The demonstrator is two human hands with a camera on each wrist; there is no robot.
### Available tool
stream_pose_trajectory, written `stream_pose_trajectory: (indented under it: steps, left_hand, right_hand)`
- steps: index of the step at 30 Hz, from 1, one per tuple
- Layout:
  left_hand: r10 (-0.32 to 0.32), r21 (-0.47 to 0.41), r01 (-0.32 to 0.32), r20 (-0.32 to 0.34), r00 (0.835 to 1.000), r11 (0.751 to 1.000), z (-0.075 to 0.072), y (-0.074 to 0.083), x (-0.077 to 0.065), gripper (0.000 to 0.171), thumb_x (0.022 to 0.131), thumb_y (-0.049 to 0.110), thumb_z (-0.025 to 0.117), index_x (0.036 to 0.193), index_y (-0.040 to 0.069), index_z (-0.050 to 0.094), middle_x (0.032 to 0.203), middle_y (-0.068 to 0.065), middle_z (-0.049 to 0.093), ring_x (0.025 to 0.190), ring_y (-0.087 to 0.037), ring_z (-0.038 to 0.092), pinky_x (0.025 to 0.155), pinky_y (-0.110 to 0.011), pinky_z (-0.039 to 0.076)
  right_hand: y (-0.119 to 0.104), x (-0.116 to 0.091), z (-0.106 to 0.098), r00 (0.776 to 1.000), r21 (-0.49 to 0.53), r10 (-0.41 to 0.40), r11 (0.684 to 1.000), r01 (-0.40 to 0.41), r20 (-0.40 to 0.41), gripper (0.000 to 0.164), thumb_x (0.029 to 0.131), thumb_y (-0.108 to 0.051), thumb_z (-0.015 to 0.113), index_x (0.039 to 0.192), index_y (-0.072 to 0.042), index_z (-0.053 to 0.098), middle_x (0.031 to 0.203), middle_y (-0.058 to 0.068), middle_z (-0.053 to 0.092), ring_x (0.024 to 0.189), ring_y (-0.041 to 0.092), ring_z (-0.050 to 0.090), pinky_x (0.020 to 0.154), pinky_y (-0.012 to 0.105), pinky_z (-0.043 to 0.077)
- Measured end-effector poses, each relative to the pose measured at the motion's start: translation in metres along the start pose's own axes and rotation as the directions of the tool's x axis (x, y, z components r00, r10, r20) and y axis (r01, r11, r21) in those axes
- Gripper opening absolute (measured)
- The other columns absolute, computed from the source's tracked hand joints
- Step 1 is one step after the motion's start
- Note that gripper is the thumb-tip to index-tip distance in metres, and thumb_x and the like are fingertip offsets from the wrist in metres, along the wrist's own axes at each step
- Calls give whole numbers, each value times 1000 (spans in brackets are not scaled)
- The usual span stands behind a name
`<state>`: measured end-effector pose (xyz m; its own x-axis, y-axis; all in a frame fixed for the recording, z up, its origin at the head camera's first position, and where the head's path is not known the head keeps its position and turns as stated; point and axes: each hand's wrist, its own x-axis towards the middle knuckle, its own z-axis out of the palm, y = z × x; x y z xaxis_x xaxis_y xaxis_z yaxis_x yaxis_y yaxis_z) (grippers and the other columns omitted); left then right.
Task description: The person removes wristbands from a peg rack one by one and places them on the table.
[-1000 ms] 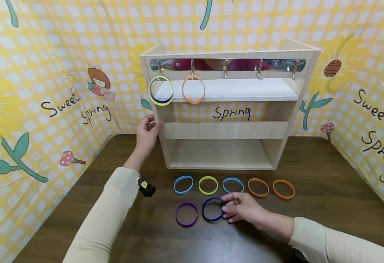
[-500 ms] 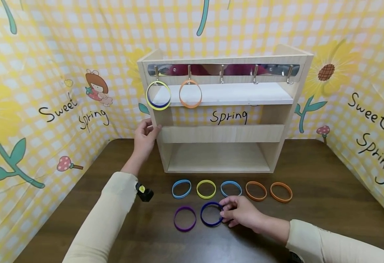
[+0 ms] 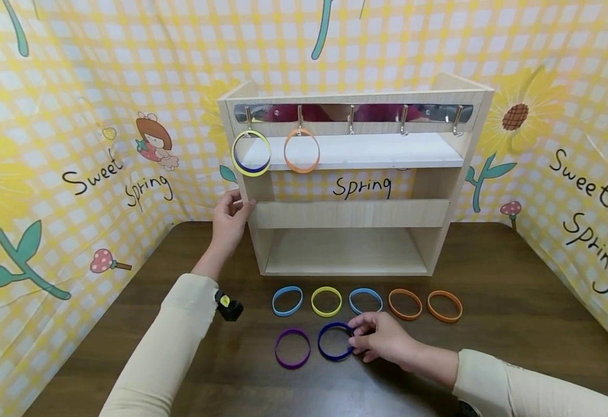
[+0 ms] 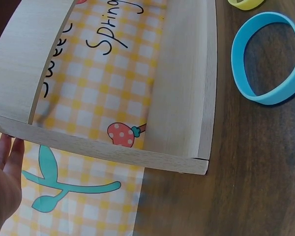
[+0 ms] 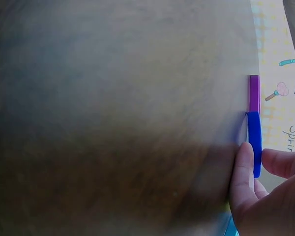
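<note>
My right hand [image 3: 384, 340] pinches the right side of a dark blue wristband [image 5: 254, 130] between thumb and fingers, low over the brown table. A purple wristband [image 3: 292, 366] lies just left of it. My left hand [image 3: 228, 221] rests against the left side panel of a pale wooden rack [image 3: 351, 214], fingers on the panel's outer face and thumb at its front edge. On the rack's leftmost hook hang a yellow wristband [image 3: 250, 174] and a dark blue one [image 3: 252, 169] together. An orange wristband [image 3: 302, 171] hangs on the second hook.
Before the rack lies a row of wristbands: light blue [image 3: 282, 314], yellow [image 3: 326, 314], another light blue [image 3: 365, 291], and two orange, one left [image 3: 407, 317] and one right [image 3: 446, 319]. A metal hook strip [image 3: 377, 113] runs along the rack's top. Checked cloth [image 3: 74, 75] surrounds the table.
My right hand's fingers have drawn together on the dark blue wristband. The head view has tilted a little, so everything sits slightly lower. The left hand stays on the rack.
</note>
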<state>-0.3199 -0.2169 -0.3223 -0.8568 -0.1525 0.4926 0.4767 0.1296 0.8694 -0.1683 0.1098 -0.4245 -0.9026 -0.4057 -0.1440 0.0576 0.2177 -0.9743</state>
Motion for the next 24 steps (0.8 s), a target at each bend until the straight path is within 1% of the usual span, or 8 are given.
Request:
stream_pose_trajectory:
  steps: [2, 4, 7, 9, 11, 15, 20, 24]
  left_hand:
    - [-12, -12, 12, 5, 1000, 1000, 0, 3, -1, 34, 94, 14, 63, 123, -3, 56, 126, -27, 52, 100, -16, 59, 80, -25, 49]
    - [-18, -18, 18, 13, 1000, 1000, 0, 11, -4, 32, 94, 12, 63, 122, -2, 57, 125, -26, 53, 99, -15, 59, 80, -25, 49]
    - [-17, -22, 17, 24, 1000, 1000, 1, 23, -8, 33, 93, 9, 62, 122, -6, 55, 124, -27, 53, 97, -14, 59, 79, -25, 49]
    - [-16, -9, 16, 27, 1000, 1000, 2, 29, -11, 33, 93, 8, 61, 122, -7, 55, 122, -23, 55, 97, -13, 59, 79, -25, 49]
    - [-23, 1, 23, 25, 999, 1000, 2, 31, -13, 35, 94, 8, 61, 123, -8, 53, 119, -18, 56, 97, -13, 58, 80, -24, 49]
    - [-32, 15, 31, 22, 999, 999, 1, 32, -14, 34, 94, 9, 61, 123, -7, 54, 115, -7, 58, 98, -13, 58, 80, -24, 49]
    - [-21, 0, 21, 27, 999, 1000, 2, 31, -14, 33, 93, 7, 61, 122, -8, 54, 113, -6, 58, 96, -13, 59, 79, -24, 50]
    - [-20, -10, 20, 19, 1000, 1000, 2, 30, -13, 32, 93, 6, 62, 121, -7, 55, 111, -5, 58, 95, -13, 60, 78, -24, 50]
  right_hand:
    - [0, 0, 0, 1000, -2, 1, 1000, -1, -5, 33, 84, 2, 70, 114, 10, 59, 88, 11, 59, 71, 21, 67, 57, 36, 56]
    - [0, -1, 0, 1000, -3, 1, 1000, -1, -8, 32, 84, 2, 70, 113, 10, 59, 87, 11, 59, 71, 20, 66, 58, 36, 56]
    - [-1, -2, 0, 1000, -3, -1, 1000, 1, -7, 32, 84, 1, 70, 113, 11, 59, 87, 10, 60, 71, 20, 66, 58, 37, 56]
    - [-3, -3, -1, 1000, -5, 0, 1000, 0, -6, 32, 84, 1, 70, 113, 11, 59, 87, 10, 60, 71, 20, 66, 58, 37, 56]
    - [-5, -2, -2, 1000, -6, -1, 1000, 1, -4, 32, 85, 1, 70, 114, 10, 59, 87, 10, 61, 72, 21, 66, 59, 37, 56]
    - [-10, 0, -4, 1000, 13, -11, 1000, 11, -5, 34, 86, 0, 69, 116, 12, 58, 89, 11, 61, 76, 23, 66, 61, 38, 56]
    - [-21, 5, -9, 999, 53, -43, 998, 43, -15, 37, 88, 0, 67, 120, 14, 55, 93, 12, 60, 80, 26, 67, 64, 40, 56]
    - [-35, 16, -13, 996, 66, -91, 994, 92, -18, 37, 90, -1, 66, 122, 12, 54, 97, 15, 62, 84, 28, 67, 67, 39, 56]
